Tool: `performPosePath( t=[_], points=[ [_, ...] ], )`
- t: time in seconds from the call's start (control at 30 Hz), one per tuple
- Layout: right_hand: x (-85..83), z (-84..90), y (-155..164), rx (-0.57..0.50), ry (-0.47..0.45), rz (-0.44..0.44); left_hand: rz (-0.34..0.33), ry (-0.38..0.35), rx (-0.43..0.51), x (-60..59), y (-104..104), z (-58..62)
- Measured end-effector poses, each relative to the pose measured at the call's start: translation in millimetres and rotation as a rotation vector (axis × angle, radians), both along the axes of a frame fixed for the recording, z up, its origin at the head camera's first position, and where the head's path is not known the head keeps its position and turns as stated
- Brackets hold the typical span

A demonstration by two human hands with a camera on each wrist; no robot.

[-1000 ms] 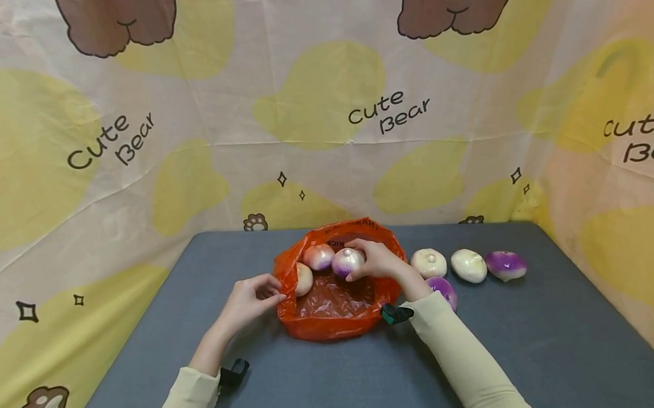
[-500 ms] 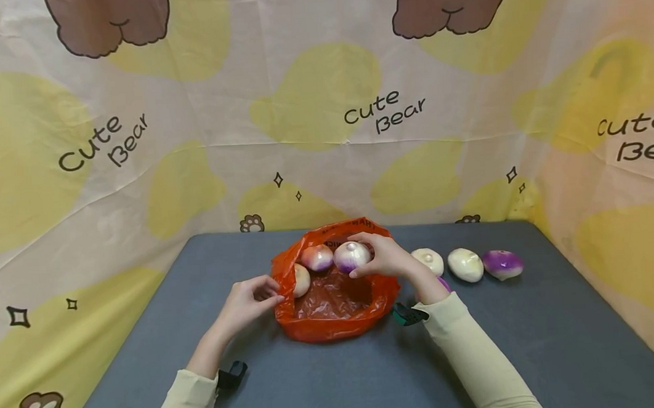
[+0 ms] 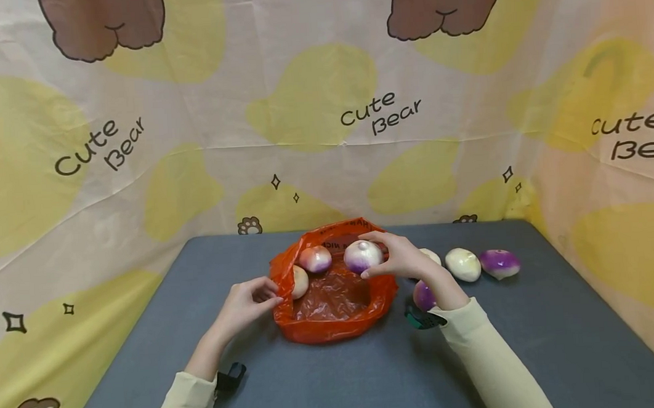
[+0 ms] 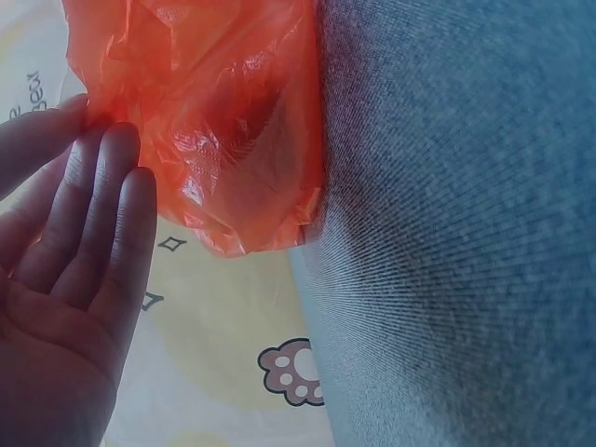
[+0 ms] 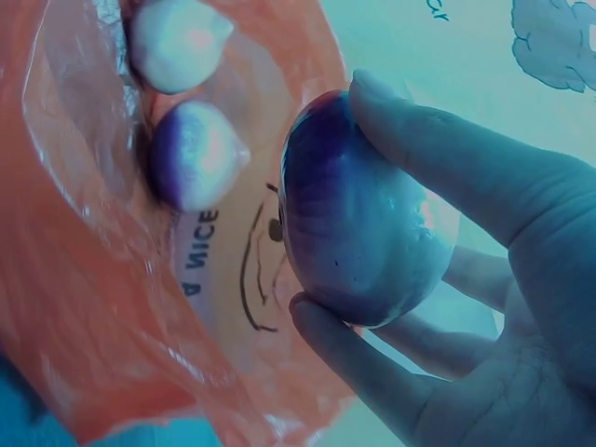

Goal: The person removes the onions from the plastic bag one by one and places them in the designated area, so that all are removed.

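My right hand [image 3: 399, 259] holds a shiny white-and-purple onion [image 3: 363, 256] between thumb and fingers. The onion overlaps the right side of the red plastic bag's mouth in the head view; in the right wrist view it looks large in front of the bag. My left hand [image 3: 249, 303] pinches the left edge of the bag [image 3: 331, 333], thumb and fingertips together on the plastic. Inside the bag lie an orange-and-purple onion [image 3: 315, 259] and a pale onion [image 3: 300, 282] against its left wall.
Right of the bag, a white onion [image 3: 463, 264] and a purple onion [image 3: 500, 263] lie on the grey table [image 3: 314, 389]. Another purple onion [image 3: 423, 295] and a pale onion [image 3: 432, 256] are partly hidden behind my right arm. A printed cloth [image 3: 311, 106] hangs behind.
My right hand and the onion in it have moved right, away from the onions in the bag. My left hand stays at the bag's edge.
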State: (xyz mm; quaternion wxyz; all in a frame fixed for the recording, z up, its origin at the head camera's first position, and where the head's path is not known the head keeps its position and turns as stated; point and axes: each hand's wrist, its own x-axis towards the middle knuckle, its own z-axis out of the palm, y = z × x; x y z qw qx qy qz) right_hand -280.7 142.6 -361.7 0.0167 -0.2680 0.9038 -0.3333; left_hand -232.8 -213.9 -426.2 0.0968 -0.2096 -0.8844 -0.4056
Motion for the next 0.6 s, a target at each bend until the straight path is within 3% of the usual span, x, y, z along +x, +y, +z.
performPosePath(
  t=[0.6],
  points=[
    [20.5,4.6,51,-0.080,0.009,-0.042,-0.017,-0.014,0.004,-0.6,3,-0.5]
  ],
)
